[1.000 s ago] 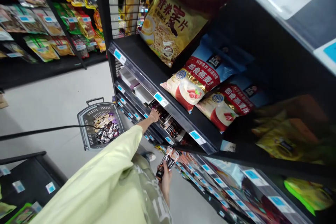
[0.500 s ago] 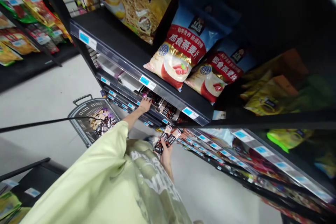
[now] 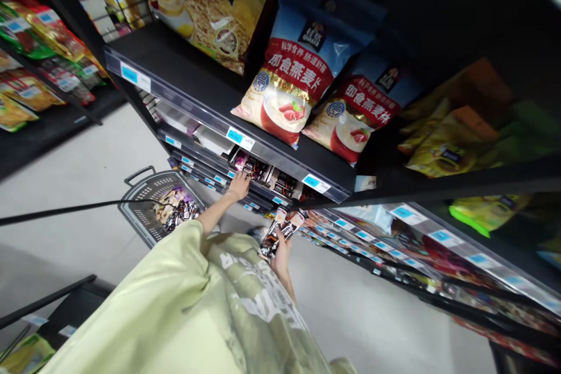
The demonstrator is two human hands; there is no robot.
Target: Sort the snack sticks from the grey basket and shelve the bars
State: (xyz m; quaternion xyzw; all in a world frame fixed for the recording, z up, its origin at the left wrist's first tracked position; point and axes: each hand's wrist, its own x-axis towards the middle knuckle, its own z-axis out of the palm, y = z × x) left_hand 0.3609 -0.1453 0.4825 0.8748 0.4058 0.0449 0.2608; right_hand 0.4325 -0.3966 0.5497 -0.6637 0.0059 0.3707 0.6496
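In the head view, my left hand reaches to the lower shelf's front edge. Its fingers are stretched out and slightly apart, at the front of an open box of small black and purple packets; no packet shows in them. Lower and to the right, my right hand is closed around several slim black packets with white and orange parts, fanned out at the top. A second box of similar dark packets stands on the shelf, right of my left hand.
A grey shopping basket on the floor at the left contains dark, tan and purple packets. The upper shelf juts out above my hands, bearing oatmeal bags. A shelf with price tags runs along the right.
My left hand has drawn back slightly from the box, leaving more of the packets in view. The right hand still holds its packets. The whole view has shifted a little.
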